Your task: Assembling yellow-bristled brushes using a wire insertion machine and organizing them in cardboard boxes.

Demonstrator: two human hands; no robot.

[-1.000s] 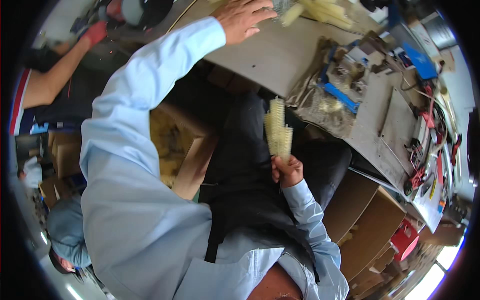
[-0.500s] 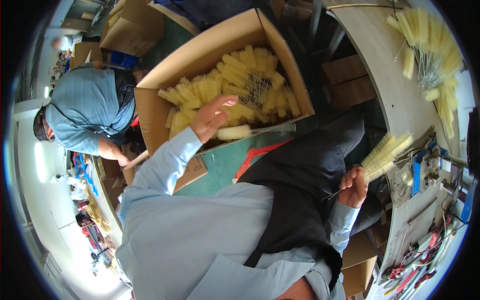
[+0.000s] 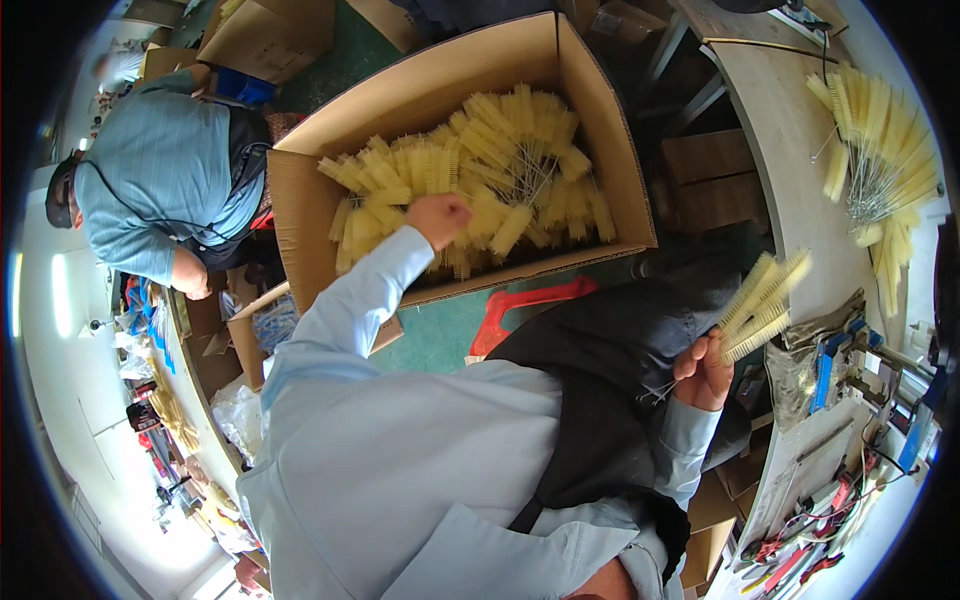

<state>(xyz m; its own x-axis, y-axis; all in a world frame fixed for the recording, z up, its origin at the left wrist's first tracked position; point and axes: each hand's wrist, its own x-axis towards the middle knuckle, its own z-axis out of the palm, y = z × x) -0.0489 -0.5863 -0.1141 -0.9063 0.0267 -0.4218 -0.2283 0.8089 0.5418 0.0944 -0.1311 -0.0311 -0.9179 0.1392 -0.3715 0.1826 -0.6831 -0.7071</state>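
A few yellow brushes (image 3: 762, 305) fan out from the right hand (image 3: 706, 372), gripped near their base, wire stems (image 3: 658, 389) poking out behind. The left hand (image 3: 438, 220) is curled over the brush pile (image 3: 520, 125) in the cardboard box (image 3: 450, 75); whether it pinches one, I cannot tell. Tangled stems could drag neighbouring brushes up together, and a slack right grip might let its bunch slip to the green floor (image 3: 430, 355). At right, the desk (image 3: 785, 200) carries another brush bundle (image 3: 880, 150) and scattered tools (image 3: 770, 550). Left of the box, a co-worker (image 3: 165, 190) bends near another carton (image 3: 265, 40).
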